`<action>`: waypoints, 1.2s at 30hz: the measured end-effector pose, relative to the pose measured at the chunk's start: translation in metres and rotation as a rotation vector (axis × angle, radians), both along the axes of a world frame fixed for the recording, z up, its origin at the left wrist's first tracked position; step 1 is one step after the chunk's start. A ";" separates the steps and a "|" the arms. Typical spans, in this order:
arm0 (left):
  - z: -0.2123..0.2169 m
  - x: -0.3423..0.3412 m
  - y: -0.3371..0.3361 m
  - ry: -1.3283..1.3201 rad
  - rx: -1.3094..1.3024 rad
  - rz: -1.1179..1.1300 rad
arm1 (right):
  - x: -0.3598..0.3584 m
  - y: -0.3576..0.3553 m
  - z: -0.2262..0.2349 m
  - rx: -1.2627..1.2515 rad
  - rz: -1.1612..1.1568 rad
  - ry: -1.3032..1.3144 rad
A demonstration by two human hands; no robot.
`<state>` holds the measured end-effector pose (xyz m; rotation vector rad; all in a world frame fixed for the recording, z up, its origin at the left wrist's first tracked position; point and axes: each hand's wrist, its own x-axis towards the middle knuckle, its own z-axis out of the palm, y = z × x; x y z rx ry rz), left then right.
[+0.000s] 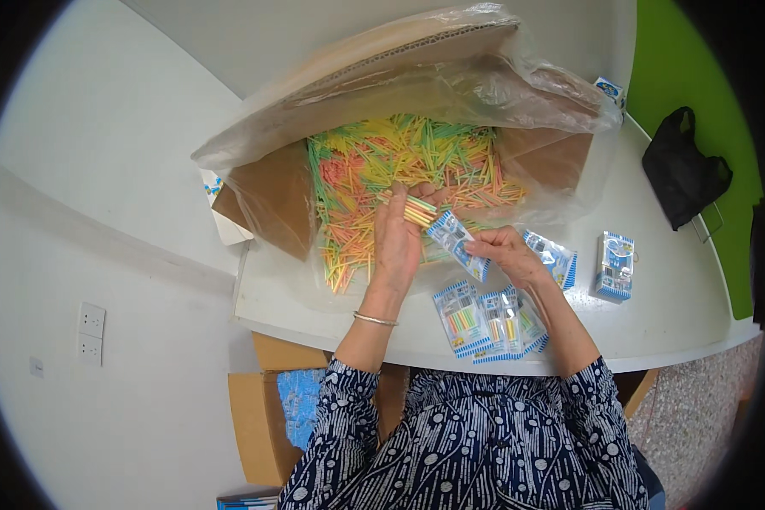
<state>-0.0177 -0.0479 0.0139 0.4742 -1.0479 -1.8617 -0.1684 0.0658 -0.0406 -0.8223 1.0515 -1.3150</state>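
Cupping a bundle of coloured sticks (420,212) over the near side of the carton (272,200), the left hand (397,242) has their ends right up at a blue-striped packet (459,246), pinched in the right hand (512,253) by that same side! Best, surely, to keep those ends level, packet steady, so nothing snags.

Sticks (420,155) are pink, ylw & grn, packet (459,243) blue/wht w/ striped ends, sleeves (602,416) navy w/ wht print
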 end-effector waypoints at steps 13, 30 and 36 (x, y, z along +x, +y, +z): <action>-0.007 0.000 0.021 0.008 0.022 0.069 | -0.003 0.008 -0.009 -0.034 0.017 0.195; -0.002 0.009 0.033 -0.018 0.002 0.054 | -0.001 0.016 -0.002 -0.120 0.037 0.187; -0.011 0.010 0.040 -0.152 -0.143 -0.014 | -0.001 0.017 -0.001 -0.124 0.028 0.219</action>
